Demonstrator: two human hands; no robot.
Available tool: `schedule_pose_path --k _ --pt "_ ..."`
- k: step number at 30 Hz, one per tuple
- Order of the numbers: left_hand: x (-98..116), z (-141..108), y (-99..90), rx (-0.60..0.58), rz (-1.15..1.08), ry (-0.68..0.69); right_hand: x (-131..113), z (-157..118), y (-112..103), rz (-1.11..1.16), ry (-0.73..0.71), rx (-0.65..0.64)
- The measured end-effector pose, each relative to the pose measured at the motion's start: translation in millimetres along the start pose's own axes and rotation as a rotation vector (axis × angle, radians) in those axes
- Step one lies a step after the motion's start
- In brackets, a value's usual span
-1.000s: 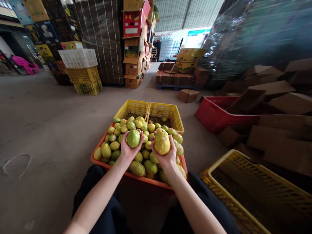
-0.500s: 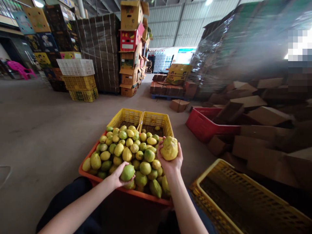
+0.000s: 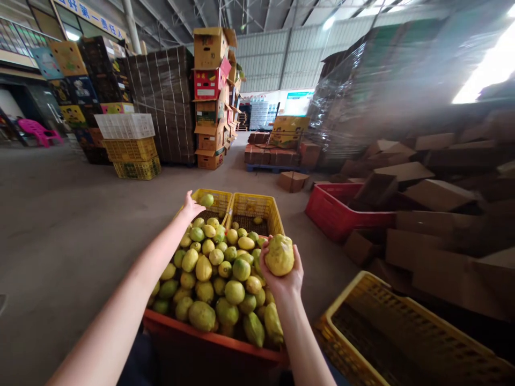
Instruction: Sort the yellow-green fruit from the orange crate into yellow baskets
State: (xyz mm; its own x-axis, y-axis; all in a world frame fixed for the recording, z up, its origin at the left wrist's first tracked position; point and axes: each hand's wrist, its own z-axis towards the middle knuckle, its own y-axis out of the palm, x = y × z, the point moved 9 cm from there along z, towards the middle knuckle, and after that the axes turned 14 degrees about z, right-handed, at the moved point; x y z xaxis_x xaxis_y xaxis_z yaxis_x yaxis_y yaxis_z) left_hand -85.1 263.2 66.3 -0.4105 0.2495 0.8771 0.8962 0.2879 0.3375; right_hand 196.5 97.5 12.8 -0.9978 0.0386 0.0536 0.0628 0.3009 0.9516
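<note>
My left hand (image 3: 192,206) reaches out at the near side of the left yellow crate (image 3: 197,194), its fingers stretched and apart. Just beyond the fingertips is a green lemon (image 3: 207,200), seemingly clear of the hand and above the crate floor. Cupped in my right hand (image 3: 290,283) is a large, knobbly yellow lemon (image 3: 279,255), held over the right side of the heap. An orange-red crate (image 3: 209,339) in front of me is piled with yellow and green lemons (image 3: 216,257). The right yellow crate (image 3: 277,214) has a few lemons on its floor.
A yellow crate (image 3: 354,292) stands low at my right. Behind it are a red crate (image 3: 332,214) and a heap of cardboard boxes (image 3: 438,195). Stacked crates (image 3: 131,150) stand at the left, and tall box stacks (image 3: 209,112) farther back.
My left hand has moved forward from the near edge of the heap to the left yellow crate and let go of the green lemon. My right hand still holds the knobbly lemon.
</note>
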Motion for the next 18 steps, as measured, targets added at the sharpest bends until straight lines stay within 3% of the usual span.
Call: schedule_pose_path --k 4,10,13,18 --pt "-19 -20 -26.1 0.047 0.118 0.056 4 -1 2 -0.020 0.014 0.012" --pt "-70 -87 -72.0 -0.033 0.310 0.081 21 -9 -4 -0.099 0.025 0.093" --pt "-95 -108 -90.1 -0.054 0.458 0.099 34 -12 -13 -0.151 0.030 0.140" --pt "-97 -114 -104.5 -0.034 0.816 0.333 57 -22 -37 -0.232 0.080 0.266"
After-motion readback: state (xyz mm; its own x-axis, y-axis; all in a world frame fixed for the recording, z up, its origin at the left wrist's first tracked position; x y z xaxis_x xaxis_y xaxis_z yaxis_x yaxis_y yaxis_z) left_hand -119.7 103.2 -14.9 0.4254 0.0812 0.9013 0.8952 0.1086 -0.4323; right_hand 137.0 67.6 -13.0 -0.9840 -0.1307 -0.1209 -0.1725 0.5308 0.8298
